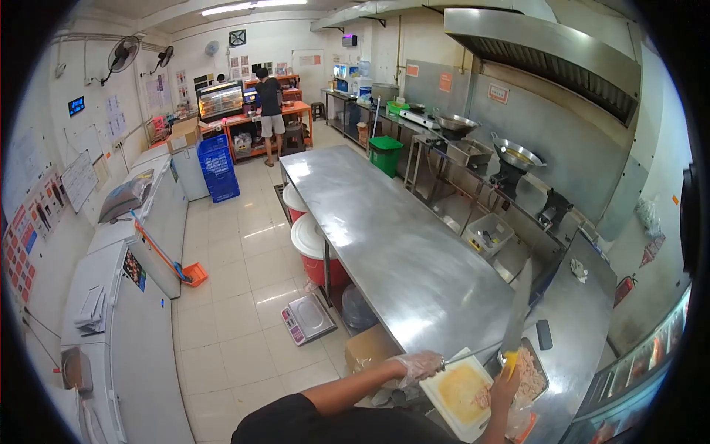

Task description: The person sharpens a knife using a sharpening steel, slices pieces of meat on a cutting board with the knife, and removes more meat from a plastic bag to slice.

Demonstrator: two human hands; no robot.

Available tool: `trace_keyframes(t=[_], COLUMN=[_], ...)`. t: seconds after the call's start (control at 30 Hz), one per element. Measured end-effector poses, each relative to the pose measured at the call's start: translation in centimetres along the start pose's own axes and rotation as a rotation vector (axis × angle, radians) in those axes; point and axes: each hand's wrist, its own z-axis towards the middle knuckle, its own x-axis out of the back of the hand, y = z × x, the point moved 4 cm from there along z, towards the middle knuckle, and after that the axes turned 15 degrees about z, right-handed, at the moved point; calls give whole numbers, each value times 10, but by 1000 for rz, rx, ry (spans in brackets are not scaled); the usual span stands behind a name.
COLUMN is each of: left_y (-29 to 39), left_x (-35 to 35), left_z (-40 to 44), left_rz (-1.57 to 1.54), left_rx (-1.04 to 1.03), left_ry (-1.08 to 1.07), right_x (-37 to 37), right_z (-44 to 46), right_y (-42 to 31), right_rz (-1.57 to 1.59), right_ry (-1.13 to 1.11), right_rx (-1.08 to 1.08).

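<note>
A clear-gloved left hand [420, 367] closes around a thin grey metal rod [473, 352], and the right hand [504, 388] grips the yellow handle [510, 360] of a broad, upright steel knife [520, 305] near a white cutting board [460, 394], its blade probably stiff, weighty, safest held by that handle.

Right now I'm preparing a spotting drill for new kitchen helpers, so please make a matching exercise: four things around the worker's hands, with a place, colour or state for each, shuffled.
Column one:
1. Left hand
2. Right hand
3. Grey metal tray
4. White rectangular cutting board

Column two:
A. Has a yellowish stain on its surface
B. Wears a clear plastic glove
C. Holds many pale chopped pieces
D. Is closed on the yellow handle of a broad metal blade

Right pairs: 1-B, 2-D, 3-C, 4-A.
</note>
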Motion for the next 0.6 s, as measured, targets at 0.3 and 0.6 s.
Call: trace_keyframes(t=[0.3, 0.6], left_y=[14, -30], left_x=[61, 42], left_z=[-13, 2], left_rz=[-228, -474], left_rx=[163, 249], left_ry=[141, 76], right_x=[108, 80], right_z=[-21, -72], right_y=[52, -27], right_rz=[213, 908], right_ry=[49, -514], right_rx=[-14, -1065])
